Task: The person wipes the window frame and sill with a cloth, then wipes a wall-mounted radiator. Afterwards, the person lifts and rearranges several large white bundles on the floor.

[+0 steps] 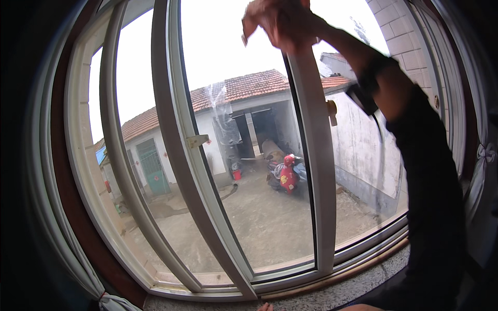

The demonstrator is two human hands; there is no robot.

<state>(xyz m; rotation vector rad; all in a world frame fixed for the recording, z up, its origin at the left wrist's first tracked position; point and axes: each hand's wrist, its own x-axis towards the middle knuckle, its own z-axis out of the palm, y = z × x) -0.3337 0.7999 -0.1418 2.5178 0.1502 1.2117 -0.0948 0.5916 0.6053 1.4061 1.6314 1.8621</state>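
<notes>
Looks like the window pane [259, 223] left of the sash upright [319, 166] is being worked by the right hand [284, 26] at the upright's top, left hand [266, 307] below-left, neither grip can be told, steady reach probably needed.

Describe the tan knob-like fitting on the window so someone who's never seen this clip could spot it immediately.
Start with the big window facing the courtyard and find the pale upright right of centre, below the raised right hand. The tan fitting juts from that upright's right edge, in its upper half. It is browner and chunkier than the cream latch further left.
</notes>
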